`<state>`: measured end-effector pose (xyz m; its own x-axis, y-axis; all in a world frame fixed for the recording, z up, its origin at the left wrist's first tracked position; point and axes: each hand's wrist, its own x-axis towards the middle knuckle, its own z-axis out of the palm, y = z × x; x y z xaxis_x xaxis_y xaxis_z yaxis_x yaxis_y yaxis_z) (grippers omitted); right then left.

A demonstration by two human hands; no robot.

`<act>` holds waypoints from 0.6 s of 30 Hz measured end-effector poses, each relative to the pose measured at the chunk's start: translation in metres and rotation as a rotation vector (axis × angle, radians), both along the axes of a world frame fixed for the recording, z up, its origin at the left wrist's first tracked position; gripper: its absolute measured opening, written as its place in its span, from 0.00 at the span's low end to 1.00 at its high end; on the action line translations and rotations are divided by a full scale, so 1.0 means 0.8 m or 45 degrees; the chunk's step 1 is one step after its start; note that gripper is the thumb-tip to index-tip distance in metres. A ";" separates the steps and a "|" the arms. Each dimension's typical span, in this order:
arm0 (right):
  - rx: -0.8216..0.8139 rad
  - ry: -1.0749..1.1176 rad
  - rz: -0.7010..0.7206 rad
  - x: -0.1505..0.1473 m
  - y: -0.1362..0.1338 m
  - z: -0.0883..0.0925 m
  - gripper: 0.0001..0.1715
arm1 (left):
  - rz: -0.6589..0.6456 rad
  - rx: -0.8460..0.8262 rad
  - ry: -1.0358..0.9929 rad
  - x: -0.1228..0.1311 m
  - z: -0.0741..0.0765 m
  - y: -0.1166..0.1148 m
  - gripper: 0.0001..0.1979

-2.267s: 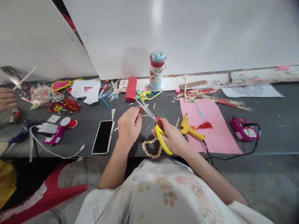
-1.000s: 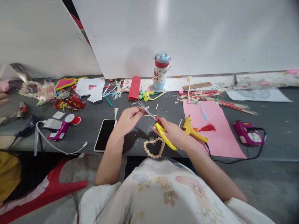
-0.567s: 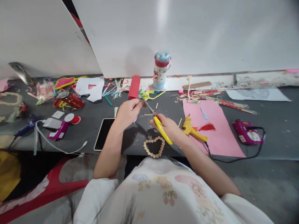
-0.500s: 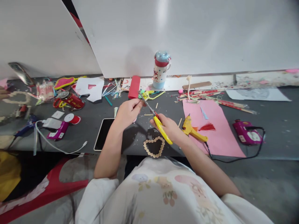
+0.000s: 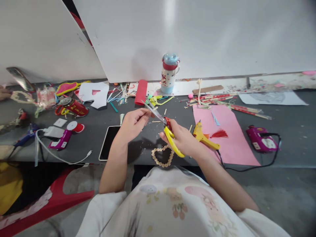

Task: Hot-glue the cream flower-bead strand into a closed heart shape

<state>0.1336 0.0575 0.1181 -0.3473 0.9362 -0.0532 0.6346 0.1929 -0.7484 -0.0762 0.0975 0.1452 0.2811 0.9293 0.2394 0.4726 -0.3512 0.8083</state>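
My right hand (image 5: pixel 181 136) is closed around the yellow handles of a pair of scissors (image 5: pixel 174 144), whose blades are parted and point up and left. My left hand (image 5: pixel 134 125) pinches a small pale wooden stick (image 5: pixel 155 108) at its fingertips, right by the blades; my fingers hide most of the stick. Below my hands, near the table's front edge, lies a heart-shaped outline (image 5: pixel 154 155) built of small wooden pieces. Short stick bits (image 5: pixel 165 111) are scattered beyond the scissors.
A yellow glue gun (image 5: pixel 206 138) lies on pink paper (image 5: pixel 237 144) at right. A phone (image 5: pixel 105 148) is beside my left forearm. A bottle (image 5: pixel 169 75) stands behind. Farther left are a red can (image 5: pixel 77 108), a thread spool (image 5: pixel 76 126) and another person's hand (image 5: pixel 4 93).
The scissors have opened wider, their handles spreading apart, and the pale stick now shows by the blades. At far left, the other person's hand and the pale outline it holds have shifted.
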 end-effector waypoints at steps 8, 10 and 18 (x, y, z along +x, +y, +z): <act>0.012 -0.026 0.070 0.002 -0.003 0.011 0.23 | -0.041 -0.061 -0.031 -0.003 0.006 -0.007 0.15; 0.007 -0.058 0.075 0.003 -0.003 0.011 0.23 | -0.021 -0.046 0.006 -0.004 0.005 -0.008 0.13; 0.018 -0.059 0.090 0.001 -0.004 0.006 0.25 | 0.012 0.088 0.146 -0.003 0.006 -0.009 0.14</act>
<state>0.1343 0.0545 0.1230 -0.4099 0.9103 -0.0574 0.6529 0.2489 -0.7154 -0.0783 0.0903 0.1499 0.3015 0.9145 0.2699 0.5644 -0.3993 0.7225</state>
